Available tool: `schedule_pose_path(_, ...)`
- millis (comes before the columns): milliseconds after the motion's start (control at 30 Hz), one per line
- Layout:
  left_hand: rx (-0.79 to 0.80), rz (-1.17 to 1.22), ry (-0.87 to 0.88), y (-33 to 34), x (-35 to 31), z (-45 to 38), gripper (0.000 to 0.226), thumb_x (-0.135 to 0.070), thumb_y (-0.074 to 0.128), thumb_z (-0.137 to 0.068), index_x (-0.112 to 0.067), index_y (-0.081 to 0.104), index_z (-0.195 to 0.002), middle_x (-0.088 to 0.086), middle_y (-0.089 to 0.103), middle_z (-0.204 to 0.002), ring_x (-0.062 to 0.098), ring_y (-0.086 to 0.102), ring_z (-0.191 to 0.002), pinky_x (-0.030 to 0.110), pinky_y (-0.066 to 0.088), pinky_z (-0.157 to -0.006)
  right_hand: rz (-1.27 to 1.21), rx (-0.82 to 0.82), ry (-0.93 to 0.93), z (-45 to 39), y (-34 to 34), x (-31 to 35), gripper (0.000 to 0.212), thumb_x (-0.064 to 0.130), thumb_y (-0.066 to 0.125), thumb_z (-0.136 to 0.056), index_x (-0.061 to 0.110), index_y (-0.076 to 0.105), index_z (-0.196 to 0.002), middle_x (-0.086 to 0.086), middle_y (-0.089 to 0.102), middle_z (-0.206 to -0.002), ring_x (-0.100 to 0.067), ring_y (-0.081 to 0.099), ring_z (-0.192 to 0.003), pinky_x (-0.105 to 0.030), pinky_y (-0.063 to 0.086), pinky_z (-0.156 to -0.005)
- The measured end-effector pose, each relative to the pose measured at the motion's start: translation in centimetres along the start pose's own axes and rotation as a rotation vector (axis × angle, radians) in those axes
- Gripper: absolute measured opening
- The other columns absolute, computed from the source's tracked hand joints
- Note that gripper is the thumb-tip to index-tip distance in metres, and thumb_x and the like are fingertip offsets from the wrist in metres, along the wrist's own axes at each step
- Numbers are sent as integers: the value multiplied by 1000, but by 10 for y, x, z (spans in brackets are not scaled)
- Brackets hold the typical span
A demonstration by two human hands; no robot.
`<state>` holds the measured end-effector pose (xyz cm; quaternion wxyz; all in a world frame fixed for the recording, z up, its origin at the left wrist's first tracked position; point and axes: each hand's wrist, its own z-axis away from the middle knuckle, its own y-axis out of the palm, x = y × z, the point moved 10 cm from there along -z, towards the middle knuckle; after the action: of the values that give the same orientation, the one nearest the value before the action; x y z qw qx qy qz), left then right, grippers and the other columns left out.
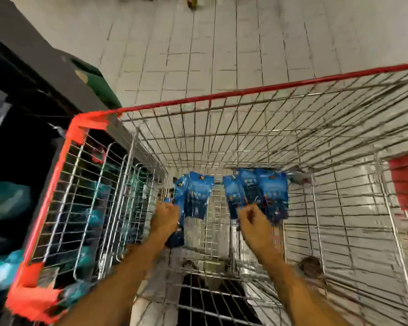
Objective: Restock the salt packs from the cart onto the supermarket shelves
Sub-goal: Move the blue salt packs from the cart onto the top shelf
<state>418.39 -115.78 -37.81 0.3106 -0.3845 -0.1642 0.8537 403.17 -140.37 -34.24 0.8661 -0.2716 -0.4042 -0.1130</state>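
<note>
- Both arms are down inside the cart (264,89), reaching to its far end, and each hand has a bunch of blue salt packs.
- The left hand (165,216) has its fingers clenched round a small bunch of salt packs (196,196); another dark blue pack shows just below the wrist, apparently in the same grip.
- The right hand (252,218) is pinching a fanned bunch of packs (259,194) by their lower edges (three or so, the blur makes the count unsure).
- Both bunches hang in the air above the wire floor of the cart, the two well apart from each other.
- So this looks like the pick-up step: packs gathered, nothing on a shelf yet.
- The dark shelves (17,161) stand just beside the cart's left wall, with teal bags on them.
- Next, I'd judge, both loads need lifting clear over the red rim and swinging left to the shelf, and the thin pinch on the right will want firming up first, or a pack may slip out.
</note>
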Motion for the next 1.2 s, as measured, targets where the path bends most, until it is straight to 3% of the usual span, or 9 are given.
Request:
schedule_pose_path(100,-40,-142,-52,24,45,-40,17,-22,55,-96,-7,60,-101,16,59,-74,31,58,-68,37,43,-56,18,50,113,-29,43,-48,17,15,53,-101,15,50,-85,-2,55,-74,-15,52,-67,-28,48,-63)
schedule_pose_path(267,-37,-397,-24,58,109,-97,38,-19,51,-98,6,54,-127,22,62,-104,37,60,-92,32,43,-69,62,108,212,-78,119,-115,19,28,55,-100,22,48,-84,4,56,-74,-12,54,-67,-20,41,-54)
schedule_pose_path(400,-125,-388,-71,71,149,-128,42,-27,49,-100,10,59,-119,30,63,-116,44,60,-107,43,48,-84,85,153,267,-119,172,-146,22,30,58,-99,12,48,-92,-5,57,-83,-21,56,-75,-33,47,-66)
schedule_pose_path(533,-252,-367,-72,71,165,-138,42,-29,49,-100,9,56,-117,31,62,-113,45,60,-104,38,39,-72,4,86,313,-151,205,-159,28,32,63,-96,12,47,-82,-9,53,-84,-23,51,-82,-41,46,-72)
schedule_pose_path(633,-357,-328,-134,70,172,-135,42,-34,50,-99,4,57,-115,27,62,-114,43,60,-104,39,37,-71,-137,-27,323,-166,216,-159,32,28,70,-91,0,58,-97,-2,57,-77,-22,58,-80,-36,50,-68)
schedule_pose_path(700,-389,-357,-149,71,174,-136,44,-38,51,-98,3,59,-112,25,62,-114,40,60,-103,36,31,-69,-90,-98,316,-171,218,-157,34,34,76,-85,3,62,-80,2,57,-66,-24,61,-76,-34,50,-66)
schedule_pose_path(767,-371,-439,-136,74,173,-137,51,-44,49,-97,3,58,-114,24,62,-114,38,59,-104,38,36,-70,-15,-115,379,-171,223,-158,51,51,80,-76,6,67,-95,-10,66,-91,-32,64,-94,-43,55,-80)
schedule_pose_path(867,-349,-488,-102,77,177,-137,62,-54,49,-94,2,54,-120,23,58,-118,38,57,-108,44,46,-82,142,-93,496,-168,233,-167,95,68,78,-66,11,46,-135,-16,48,-134,-37,49,-126,-54,41,-104)
schedule_pose_path(1200,-310,-182,-160,80,194,-135,72,-53,84,-64,-17,37,-105,8,65,-105,31,65,-91,45,55,-79,71,-158,558,-167,234,-164,89,55,86,-64,17,43,-132,-14,47,-133,-35,48,-124,-57,38,-104)
